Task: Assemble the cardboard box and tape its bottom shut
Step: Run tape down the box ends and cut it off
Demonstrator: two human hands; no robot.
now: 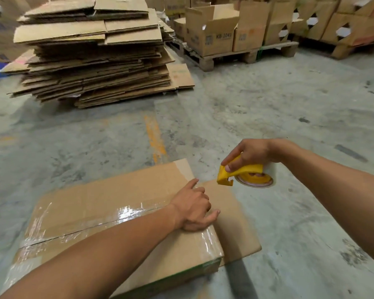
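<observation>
A brown cardboard box (108,199) stands on the concrete floor with its bottom flaps facing up. Clear shiny tape runs along the seam between the flaps and wraps over the right edge. My left hand (194,209) presses flat on the box top near that right edge, fingers spread, holding nothing. My right hand (252,153) grips a yellow tape dispenser (244,175) with a clear tape roll, held in the air just beyond the box's right edge. A loose flap (235,223) sticks out on the right, lower than the top.
A tall stack of flattened cardboard sheets (95,50) lies at the back left. Open cartons (212,31) stand on wooden pallets (246,55) at the back right. An orange painted line (154,137) marks the grey floor ahead of the box.
</observation>
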